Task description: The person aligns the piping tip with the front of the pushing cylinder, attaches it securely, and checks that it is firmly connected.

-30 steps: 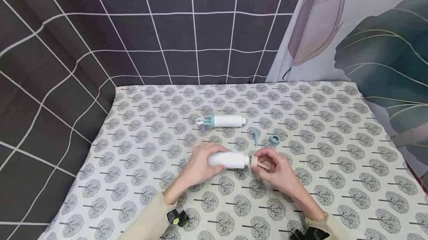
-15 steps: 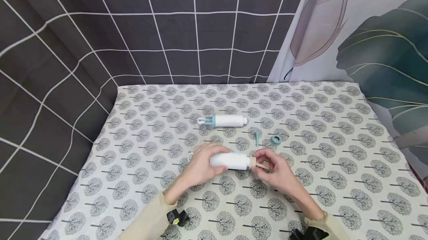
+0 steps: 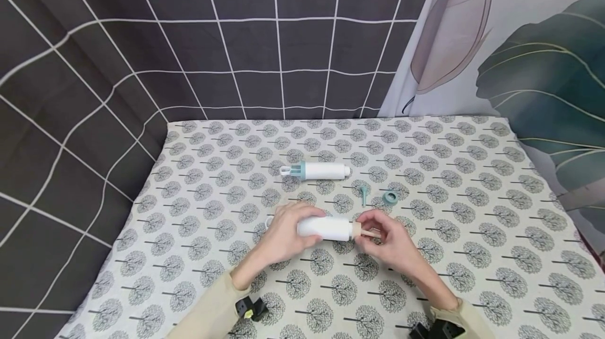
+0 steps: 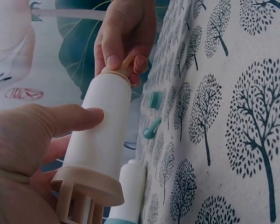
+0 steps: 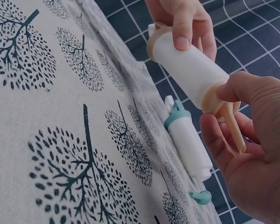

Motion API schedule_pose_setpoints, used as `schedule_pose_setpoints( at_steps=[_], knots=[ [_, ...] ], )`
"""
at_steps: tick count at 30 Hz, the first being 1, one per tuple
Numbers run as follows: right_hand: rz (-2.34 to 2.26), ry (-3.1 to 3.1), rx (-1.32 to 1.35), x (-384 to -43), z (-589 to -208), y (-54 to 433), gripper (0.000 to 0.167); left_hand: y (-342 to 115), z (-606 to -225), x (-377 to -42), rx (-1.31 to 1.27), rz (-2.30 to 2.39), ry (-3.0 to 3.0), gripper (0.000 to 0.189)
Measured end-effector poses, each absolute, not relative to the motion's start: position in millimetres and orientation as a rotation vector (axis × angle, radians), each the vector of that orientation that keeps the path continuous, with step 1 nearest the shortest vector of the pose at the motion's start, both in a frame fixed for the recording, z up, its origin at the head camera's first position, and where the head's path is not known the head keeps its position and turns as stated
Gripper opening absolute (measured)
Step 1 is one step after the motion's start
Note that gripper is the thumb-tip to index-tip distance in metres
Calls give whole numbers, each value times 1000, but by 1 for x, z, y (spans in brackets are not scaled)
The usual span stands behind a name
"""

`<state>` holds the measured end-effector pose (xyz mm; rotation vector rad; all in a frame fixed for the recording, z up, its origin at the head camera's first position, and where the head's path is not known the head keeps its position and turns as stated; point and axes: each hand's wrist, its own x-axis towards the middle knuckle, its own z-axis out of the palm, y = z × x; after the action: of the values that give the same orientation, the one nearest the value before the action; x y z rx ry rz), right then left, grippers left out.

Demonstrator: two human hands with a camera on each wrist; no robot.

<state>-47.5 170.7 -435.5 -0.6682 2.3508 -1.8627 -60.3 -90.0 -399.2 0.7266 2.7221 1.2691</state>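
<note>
A piping syringe with a white barrel (image 3: pixel 333 228) lies level between both hands. My left hand (image 3: pixel 282 230) grips the barrel, thumb (image 4: pixel 79 119) along its side. A beige collar with an open frame (image 4: pixel 86 186) forms its left end. At the right end sits a beige cap (image 5: pixel 213 99) with a narrow nozzle (image 5: pixel 234 128) pointing away from the barrel. My right hand (image 3: pixel 386 236) pinches this cap between thumb and fingers; the nozzle runs toward the palm. The cap meets the barrel, and its threads are hidden.
Behind the hands lies a second syringe, white with a teal end (image 3: pixel 316 171). A teal nozzle (image 3: pixel 363 196) and a teal ring cap (image 3: pixel 389 198) lie right of it. Tree-print cloth (image 3: pixel 203 276) covers the table; a dark grid curtain (image 3: pixel 246 45) hangs behind.
A second ago a small gap separated the beige cap from the barrel. The right hand has brought the cap left against the barrel's end; since half a second ago little differs.
</note>
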Motion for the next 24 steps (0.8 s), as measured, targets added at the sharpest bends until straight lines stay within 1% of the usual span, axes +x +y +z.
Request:
schedule_pose_setpoints(
  at_steps=[12,24],
  knots=[
    [-1845,2350,-713,-49,-434,170,37,-90,-398,-59,716,1304,2695,43],
    [-1867,2374,-833,-51,-436,168,42,-90,-399,-59,715,1294,2703,43]
  ],
)
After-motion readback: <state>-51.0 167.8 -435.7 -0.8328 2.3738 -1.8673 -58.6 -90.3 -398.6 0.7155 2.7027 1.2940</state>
